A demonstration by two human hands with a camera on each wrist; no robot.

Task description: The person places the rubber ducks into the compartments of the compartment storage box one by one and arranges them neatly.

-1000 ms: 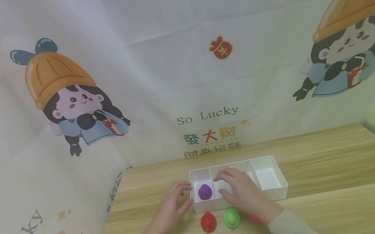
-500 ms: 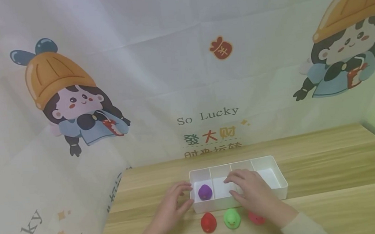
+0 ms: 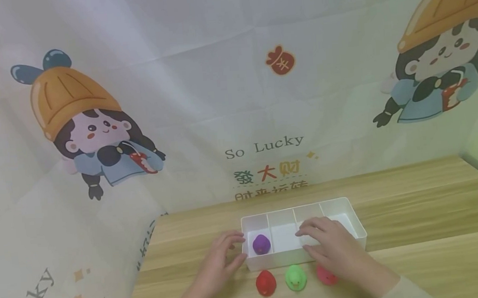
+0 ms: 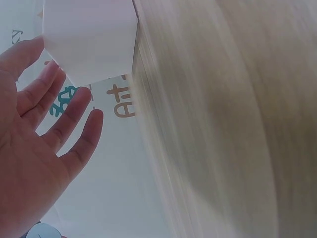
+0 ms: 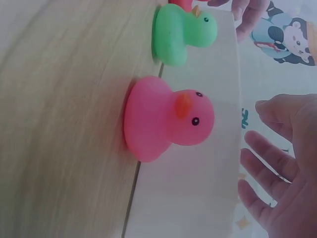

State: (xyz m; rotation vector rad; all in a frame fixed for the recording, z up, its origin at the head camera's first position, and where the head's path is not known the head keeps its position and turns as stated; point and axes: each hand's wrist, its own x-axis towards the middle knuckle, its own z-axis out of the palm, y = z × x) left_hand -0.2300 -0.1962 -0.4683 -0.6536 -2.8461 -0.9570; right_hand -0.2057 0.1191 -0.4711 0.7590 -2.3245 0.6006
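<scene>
A white divided box [image 3: 273, 260] lies lengthwise on the table, with a purple rubber duck [image 3: 261, 244] in its leftmost compartment. At the box's left end is my left hand [image 3: 216, 264], fingers loosely spread and fingertips right at the end wall [image 4: 91, 39]. My right hand [image 3: 335, 246] hovers over the right half of the box, fingers relaxed and holding nothing; it partly hides the compartments there. In front of the box a red duck [image 3: 266, 283], a green duck [image 3: 295, 278] and a pink duck [image 5: 148, 119] stand in a row. The right forearm overlaps the pink one in the head view.
The wooden table [image 3: 429, 209] extends to the right of the box and in front of it. Behind the table hangs a pale cloth [image 3: 201, 100] printed with cartoon figures and lettering, and it continues along the left side.
My right hand has moved rightward along the box, uncovering the second compartment and more of the pink duck. The left hand and the ducks have stayed in place.
</scene>
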